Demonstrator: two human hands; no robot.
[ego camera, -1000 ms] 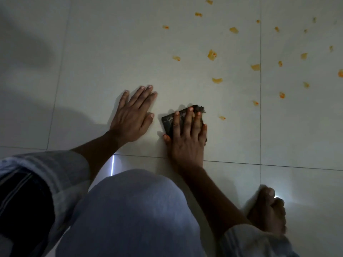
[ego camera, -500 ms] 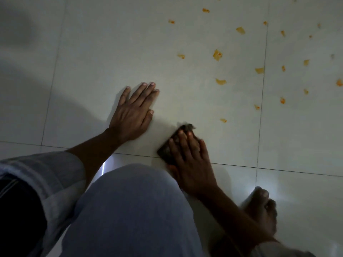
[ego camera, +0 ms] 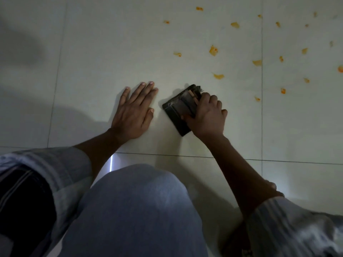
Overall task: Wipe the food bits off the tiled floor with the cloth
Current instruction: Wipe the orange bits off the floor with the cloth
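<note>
A pale tiled floor (ego camera: 111, 52) fills most of the frame, dimly lit, with dark grout lines running across the lower middle and down the left and right sides. A bent knee (ego camera: 137, 206) in light trousers takes up the lower centre, with a striped sleeve (ego camera: 46, 167) at the lower left and another striped sleeve (ego camera: 289, 225) at the lower right.

The left hand (ego camera: 133, 112) lies flat on the floor just left of centre, palm down, its fingers (ego camera: 144, 91) straight and slightly spread, holding nothing. The right hand (ego camera: 207, 115) sits just right of centre and grips the cloth (ego camera: 178, 110), with the fingers (ego camera: 213, 99) curled over its right edge and the thumb pressing on its top face. The cloth is dark and folded into a flat rectangle. It rests on the floor at a slant, one corner pointing toward the upper right of the frame, and lies just beside the left hand without touching it.

Orange food bits (ego camera: 213, 50) are scattered over the upper right of the frame, on both tiles either side of the right grout line. The nearest bit (ego camera: 218, 76) lies near the cloth's upper corner, apart from it.
</note>
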